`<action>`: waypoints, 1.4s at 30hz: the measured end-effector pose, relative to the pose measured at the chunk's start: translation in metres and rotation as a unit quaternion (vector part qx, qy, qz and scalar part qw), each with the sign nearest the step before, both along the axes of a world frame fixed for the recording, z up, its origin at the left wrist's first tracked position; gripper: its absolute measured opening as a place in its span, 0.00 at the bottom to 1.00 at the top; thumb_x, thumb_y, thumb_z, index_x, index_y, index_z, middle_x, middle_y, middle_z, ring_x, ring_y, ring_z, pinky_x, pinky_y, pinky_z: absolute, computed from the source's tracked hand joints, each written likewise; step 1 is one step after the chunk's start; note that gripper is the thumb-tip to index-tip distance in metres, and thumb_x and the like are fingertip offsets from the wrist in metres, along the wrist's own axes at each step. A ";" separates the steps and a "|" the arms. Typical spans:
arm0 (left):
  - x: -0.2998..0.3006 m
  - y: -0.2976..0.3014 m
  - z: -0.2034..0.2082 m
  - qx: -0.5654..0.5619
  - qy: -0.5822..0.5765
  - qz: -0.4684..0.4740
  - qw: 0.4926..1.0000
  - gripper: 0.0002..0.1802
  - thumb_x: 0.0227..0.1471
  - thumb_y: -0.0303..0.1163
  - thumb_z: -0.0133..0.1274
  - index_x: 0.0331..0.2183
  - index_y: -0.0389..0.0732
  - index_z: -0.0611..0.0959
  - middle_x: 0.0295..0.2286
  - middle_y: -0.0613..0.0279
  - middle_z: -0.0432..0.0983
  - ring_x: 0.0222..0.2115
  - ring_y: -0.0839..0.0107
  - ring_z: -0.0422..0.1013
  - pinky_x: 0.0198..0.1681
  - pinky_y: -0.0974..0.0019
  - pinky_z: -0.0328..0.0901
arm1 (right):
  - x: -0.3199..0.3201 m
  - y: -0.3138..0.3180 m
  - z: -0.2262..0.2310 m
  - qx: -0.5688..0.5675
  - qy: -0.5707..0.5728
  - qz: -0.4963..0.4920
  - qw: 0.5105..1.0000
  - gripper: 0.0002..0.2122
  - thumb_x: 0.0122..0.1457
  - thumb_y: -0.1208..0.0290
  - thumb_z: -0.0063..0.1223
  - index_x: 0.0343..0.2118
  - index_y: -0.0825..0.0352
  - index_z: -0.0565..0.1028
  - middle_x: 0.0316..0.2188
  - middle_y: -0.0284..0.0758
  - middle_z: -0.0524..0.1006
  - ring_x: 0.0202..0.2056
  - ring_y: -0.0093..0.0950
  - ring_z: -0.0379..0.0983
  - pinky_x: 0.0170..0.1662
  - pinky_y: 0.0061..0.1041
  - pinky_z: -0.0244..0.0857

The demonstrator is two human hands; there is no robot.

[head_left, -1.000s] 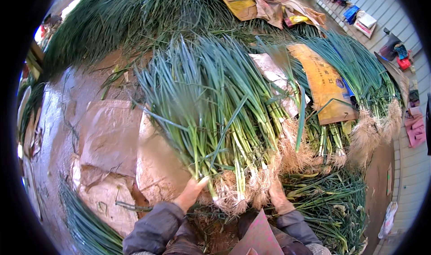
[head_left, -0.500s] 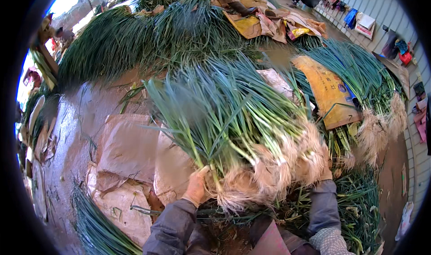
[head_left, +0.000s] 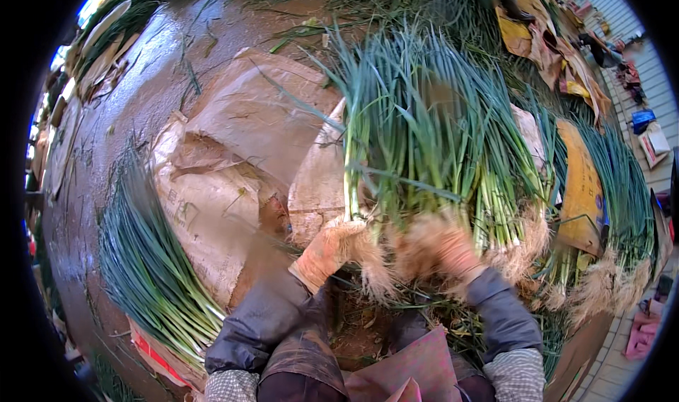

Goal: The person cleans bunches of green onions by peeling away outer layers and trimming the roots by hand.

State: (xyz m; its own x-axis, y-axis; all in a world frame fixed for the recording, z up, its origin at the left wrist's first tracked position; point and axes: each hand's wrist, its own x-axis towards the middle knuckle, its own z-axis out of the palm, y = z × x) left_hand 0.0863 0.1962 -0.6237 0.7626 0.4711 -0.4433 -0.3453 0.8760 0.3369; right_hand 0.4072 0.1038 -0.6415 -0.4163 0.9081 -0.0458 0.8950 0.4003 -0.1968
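A large heap of green onions (head_left: 438,133) lies in front of me, leaves pointing away and shaggy pale roots toward me. At its left edge my left hand (head_left: 324,253), in an orange glove, is closed round the white root end of some stalks. My right hand (head_left: 453,250), in the same kind of glove, is among the roots at the heap's middle; its fingers are smeared by motion, so their hold cannot be made out. Roots (head_left: 527,239) of more stalks hang to the right of it.
Tan woven sacks (head_left: 262,112) lie flat on the wet floor (head_left: 141,84) left of the heap. A separate green onion bundle (head_left: 152,260) rests at lower left. On the right are a yellow sack piece (head_left: 581,190) and another bundle (head_left: 619,183). Someone's boot (head_left: 515,6) shows at the top.
My view has turned left and down. My right hand has moved from the heap's right end to the roots at its middle. My left hand stays at the left edge.
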 end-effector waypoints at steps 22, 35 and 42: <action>-0.005 -0.046 0.033 0.162 0.210 0.034 0.964 0.14 0.59 0.37 0.47 0.34 0.36 0.81 0.18 0.74 0.65 0.16 0.82 0.58 0.17 0.76 0.52 | -0.165 0.093 -0.017 0.077 0.207 -0.244 0.944 0.13 0.62 0.64 0.47 0.44 0.67 0.74 0.15 0.34 0.70 0.15 0.28 0.70 0.16 0.27 0.64; 0.013 -0.039 0.043 0.096 0.154 0.035 0.983 0.14 0.62 0.39 0.43 0.40 0.41 0.78 0.17 0.75 0.60 0.14 0.84 0.52 0.16 0.77 0.47 | -0.172 -0.006 0.088 -0.081 0.646 -0.574 0.496 0.18 0.66 0.58 0.40 0.24 0.66 0.71 0.14 0.30 0.72 0.12 0.14 0.61 0.13 0.13 0.52; -0.047 -0.022 0.037 -0.004 0.146 0.148 0.978 0.15 0.60 0.39 0.45 0.43 0.40 0.75 0.19 0.74 0.64 0.16 0.82 0.57 0.18 0.77 0.52 | -0.082 -0.088 0.141 0.271 0.381 -0.607 0.642 0.11 0.64 0.65 0.40 0.37 0.67 0.73 0.21 0.28 0.74 0.17 0.14 0.60 0.20 0.13 0.57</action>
